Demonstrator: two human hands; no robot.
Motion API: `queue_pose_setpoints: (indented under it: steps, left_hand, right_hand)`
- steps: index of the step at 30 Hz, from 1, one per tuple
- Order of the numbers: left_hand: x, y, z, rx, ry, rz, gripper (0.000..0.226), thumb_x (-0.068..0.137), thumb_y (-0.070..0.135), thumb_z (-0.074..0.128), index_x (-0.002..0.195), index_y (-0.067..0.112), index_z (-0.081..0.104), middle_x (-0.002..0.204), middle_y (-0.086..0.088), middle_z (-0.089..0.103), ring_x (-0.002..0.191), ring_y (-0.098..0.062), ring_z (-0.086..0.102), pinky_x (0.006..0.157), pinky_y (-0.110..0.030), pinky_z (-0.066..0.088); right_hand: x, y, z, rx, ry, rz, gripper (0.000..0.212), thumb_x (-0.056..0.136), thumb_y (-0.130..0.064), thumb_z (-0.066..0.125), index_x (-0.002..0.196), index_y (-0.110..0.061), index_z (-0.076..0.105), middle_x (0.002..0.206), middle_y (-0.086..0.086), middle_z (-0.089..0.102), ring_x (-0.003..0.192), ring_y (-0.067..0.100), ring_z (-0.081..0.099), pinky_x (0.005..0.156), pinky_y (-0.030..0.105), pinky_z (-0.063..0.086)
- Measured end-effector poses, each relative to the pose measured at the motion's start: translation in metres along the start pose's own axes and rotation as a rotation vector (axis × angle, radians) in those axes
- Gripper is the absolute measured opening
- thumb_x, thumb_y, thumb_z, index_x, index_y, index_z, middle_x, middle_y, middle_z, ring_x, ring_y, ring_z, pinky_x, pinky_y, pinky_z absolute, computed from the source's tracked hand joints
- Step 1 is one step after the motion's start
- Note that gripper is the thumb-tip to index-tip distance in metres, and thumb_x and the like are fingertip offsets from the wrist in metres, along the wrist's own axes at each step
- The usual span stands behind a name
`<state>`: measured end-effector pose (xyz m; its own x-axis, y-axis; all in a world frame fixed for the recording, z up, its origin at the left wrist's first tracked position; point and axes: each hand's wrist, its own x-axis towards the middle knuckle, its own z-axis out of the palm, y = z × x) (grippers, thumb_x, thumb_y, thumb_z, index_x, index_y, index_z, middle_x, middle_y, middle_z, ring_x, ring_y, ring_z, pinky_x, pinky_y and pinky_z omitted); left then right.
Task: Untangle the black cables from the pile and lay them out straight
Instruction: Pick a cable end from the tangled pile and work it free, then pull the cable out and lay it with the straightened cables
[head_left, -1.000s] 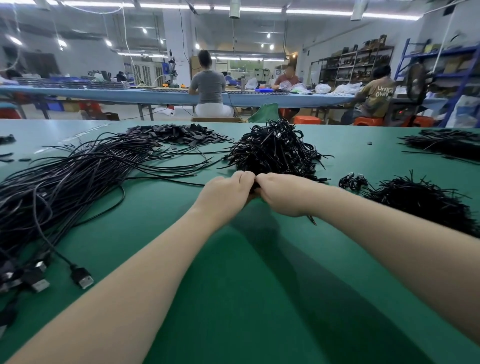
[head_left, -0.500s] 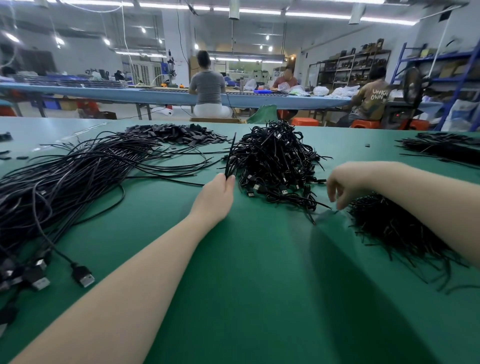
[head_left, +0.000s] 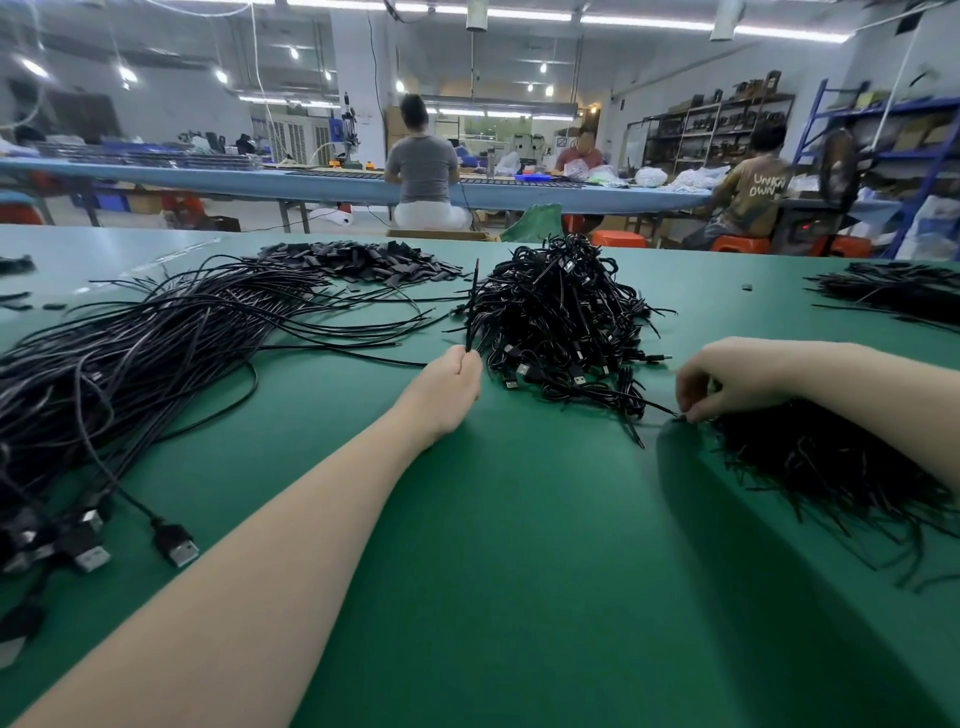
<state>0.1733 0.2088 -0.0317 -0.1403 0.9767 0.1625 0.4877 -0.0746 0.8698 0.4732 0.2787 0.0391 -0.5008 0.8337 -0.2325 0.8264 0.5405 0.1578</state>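
Note:
A tangled pile of black cables (head_left: 561, 312) with USB plugs sits at the table's middle. My left hand (head_left: 452, 379) rests just left of it, curled round one black cable (head_left: 471, 306) whose end sticks straight up from the fist. My right hand (head_left: 727, 379) hovers right of the pile, its fingertips pinching a small black tie (head_left: 684, 417) at the near edge of a heap of black ties (head_left: 831, 467). A long bundle of straightened cables (head_left: 130, 353) lies across the left side, its USB plugs (head_left: 176, 543) nearest me.
The green table (head_left: 519, 571) stretches wide in front of me. A heap of flat black pieces (head_left: 363, 260) lies at the back, and another dark cable heap (head_left: 909, 291) at the far right. Several people sit at a blue bench (head_left: 208, 176) behind.
My hands were together at the pile's front. The right hand has moved right to the heap of ties; the left hand has shifted left, holding a cable upright.

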Motion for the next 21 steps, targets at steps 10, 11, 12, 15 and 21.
queue_pose_setpoints:
  steps: [10, 11, 12, 15, 21]
  left_hand:
    - [0.001, -0.004, 0.002, 0.214, 0.040, 0.068, 0.036, 0.102, 0.039, 0.028, 0.084, 0.011, 0.041, 0.077, -0.007, 0.047, 0.068, -0.022, 0.041, 0.067, -0.037, 0.036]
    - [0.001, -0.005, 0.002, 0.219, 0.040, 0.068, 0.036, 0.102, 0.039, 0.027, 0.084, 0.011, 0.041, 0.077, -0.006, 0.047, 0.067, -0.022, 0.041, 0.067, -0.037, 0.036]
    - [0.002, -0.005, 0.002, 0.223, 0.040, 0.068, 0.036, 0.102, 0.039, 0.027, 0.083, 0.012, 0.041, 0.076, -0.006, 0.047, 0.067, -0.022, 0.041, 0.066, -0.037, 0.036]
    - [0.004, -0.005, 0.003, 0.242, 0.050, 0.065, 0.036, 0.101, 0.039, 0.027, 0.081, 0.012, 0.040, 0.077, -0.006, 0.051, 0.067, -0.023, 0.043, 0.066, -0.038, 0.038]
    - [0.004, -0.006, 0.003, 0.236, 0.057, 0.071, 0.036, 0.100, 0.040, 0.028, 0.080, 0.013, 0.040, 0.080, -0.008, 0.053, 0.068, -0.022, 0.044, 0.068, -0.039, 0.038]
  right_hand:
    - [0.006, 0.005, -0.004, 0.133, -0.043, 0.019, 0.009, 0.080, -0.032, 0.076, 0.076, -0.033, 0.068, 0.079, -0.016, 0.069, 0.073, 0.000, 0.062, 0.069, 0.015, 0.046]
    - [0.006, 0.004, -0.004, 0.121, -0.057, 0.009, 0.007, 0.082, -0.030, 0.074, 0.079, -0.032, 0.067, 0.080, -0.015, 0.068, 0.073, 0.001, 0.061, 0.067, 0.014, 0.044]
    - [0.006, 0.003, -0.003, 0.104, -0.070, -0.001, 0.006, 0.085, -0.029, 0.071, 0.082, -0.031, 0.066, 0.082, -0.014, 0.067, 0.074, 0.002, 0.060, 0.067, 0.014, 0.043]
    - [0.005, 0.001, 0.000, 0.052, -0.094, -0.027, 0.009, 0.090, -0.026, 0.064, 0.083, -0.031, 0.060, 0.088, -0.010, 0.064, 0.081, 0.010, 0.058, 0.075, 0.021, 0.045]
    - [-0.005, 0.001, -0.006, 0.152, -0.036, -0.054, 0.013, 0.094, -0.027, 0.057, 0.081, -0.029, 0.055, 0.082, -0.015, 0.061, 0.066, -0.004, 0.051, 0.061, 0.010, 0.038]
